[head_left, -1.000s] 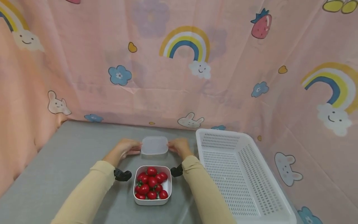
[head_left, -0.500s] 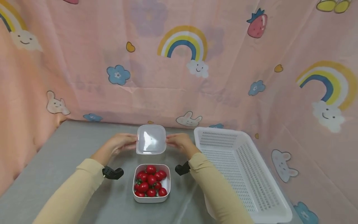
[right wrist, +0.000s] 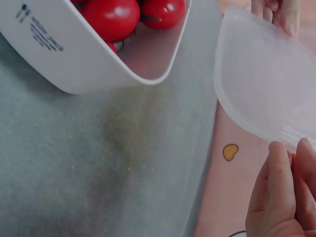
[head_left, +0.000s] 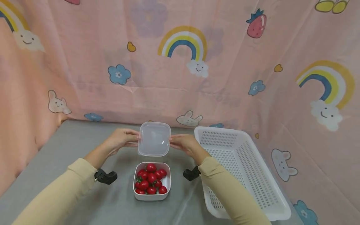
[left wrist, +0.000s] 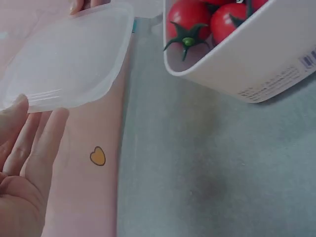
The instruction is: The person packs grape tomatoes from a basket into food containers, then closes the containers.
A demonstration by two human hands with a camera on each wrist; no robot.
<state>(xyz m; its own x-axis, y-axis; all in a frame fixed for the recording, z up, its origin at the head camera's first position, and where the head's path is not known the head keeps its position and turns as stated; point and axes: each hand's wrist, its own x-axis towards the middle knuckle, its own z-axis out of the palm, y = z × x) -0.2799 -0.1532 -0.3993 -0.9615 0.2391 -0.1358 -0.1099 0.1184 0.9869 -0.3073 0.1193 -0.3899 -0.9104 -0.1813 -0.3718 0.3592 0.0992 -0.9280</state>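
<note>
A translucent square lid [head_left: 154, 139] is held up off the table behind the tomato box, tilted so its broad face turns to the head view. My left hand [head_left: 121, 140] pinches its left edge, thumb on one face and fingers on the other. On the opposite edge my right hand [head_left: 186, 143] pinches it the same way. The white box [head_left: 152, 197] stands on the table in front of the lid, uncovered. Several red cherry tomatoes [head_left: 152, 178], some with green stems, lie inside. Both wrist views show the lid and one corner of the box.
A large white perforated basket [head_left: 244, 175] stands at the right, partly behind my right forearm. The grey table [head_left: 56, 175] runs back to a pink printed cloth [head_left: 92, 62] hanging behind and along the sides. A black camera sits on each wrist.
Both hands have lifted the lid from low over the table and tipped it up, so its face now shows square. The tomato box has stayed on the table.
</note>
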